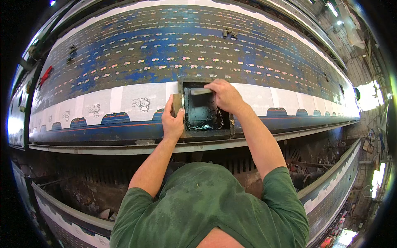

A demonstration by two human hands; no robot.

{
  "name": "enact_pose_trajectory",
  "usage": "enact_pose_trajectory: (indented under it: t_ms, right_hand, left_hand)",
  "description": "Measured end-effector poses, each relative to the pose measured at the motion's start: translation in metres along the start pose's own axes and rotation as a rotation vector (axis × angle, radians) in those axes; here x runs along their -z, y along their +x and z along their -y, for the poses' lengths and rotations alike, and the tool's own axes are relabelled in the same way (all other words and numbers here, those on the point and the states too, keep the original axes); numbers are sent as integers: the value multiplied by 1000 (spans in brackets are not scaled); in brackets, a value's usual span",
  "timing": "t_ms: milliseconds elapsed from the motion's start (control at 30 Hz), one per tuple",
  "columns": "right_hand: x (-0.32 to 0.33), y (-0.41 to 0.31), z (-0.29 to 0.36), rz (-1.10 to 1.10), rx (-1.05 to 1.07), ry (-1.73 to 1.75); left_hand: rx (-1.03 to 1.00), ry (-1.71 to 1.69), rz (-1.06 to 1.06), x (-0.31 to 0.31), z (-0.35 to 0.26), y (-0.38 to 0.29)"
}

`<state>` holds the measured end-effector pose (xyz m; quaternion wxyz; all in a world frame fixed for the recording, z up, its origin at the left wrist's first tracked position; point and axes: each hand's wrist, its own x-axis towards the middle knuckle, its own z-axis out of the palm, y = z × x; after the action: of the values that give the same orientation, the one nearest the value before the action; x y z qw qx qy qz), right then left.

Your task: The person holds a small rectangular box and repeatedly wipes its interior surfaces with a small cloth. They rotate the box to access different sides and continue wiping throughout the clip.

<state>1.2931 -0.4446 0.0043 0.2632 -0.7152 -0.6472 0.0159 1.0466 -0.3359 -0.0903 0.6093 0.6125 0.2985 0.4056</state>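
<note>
A screen-printing frame [214, 134] lies on the long printing table, over the row of white cut pieces [254, 96]. Black ink [204, 124] smears the mesh inside it, thickest along the near edge. My left hand [173, 124] grips a wooden block [177, 103] at the frame's left side. Inside the far half of the frame, my right hand [229, 96] holds a squeegee [200, 91] by its right end; the fingers partly cover it. To the left, one white piece carries a black outline of a cartoon cat with balloons [144, 104].
The blue and grey tabletop [124, 55] bears rows of small printed marks. Dark metal clamps [230, 33] sit on its far part, and a red object [46, 76] lies at far left. A metal rail [124, 150] edges the near side. Another printing table [335, 192] stands behind me at right.
</note>
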Motion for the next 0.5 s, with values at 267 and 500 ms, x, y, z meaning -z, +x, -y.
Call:
enact_pose_trajectory:
  t_ms: [267,500]
  right_hand:
    - [-28,-73,50,-124,50,-119]
    - [-18,-124,98,-62,23,-100]
  left_hand:
    - [64,-27,28,2,-3,-3]
    - [54,20,-6,-4,2,-5]
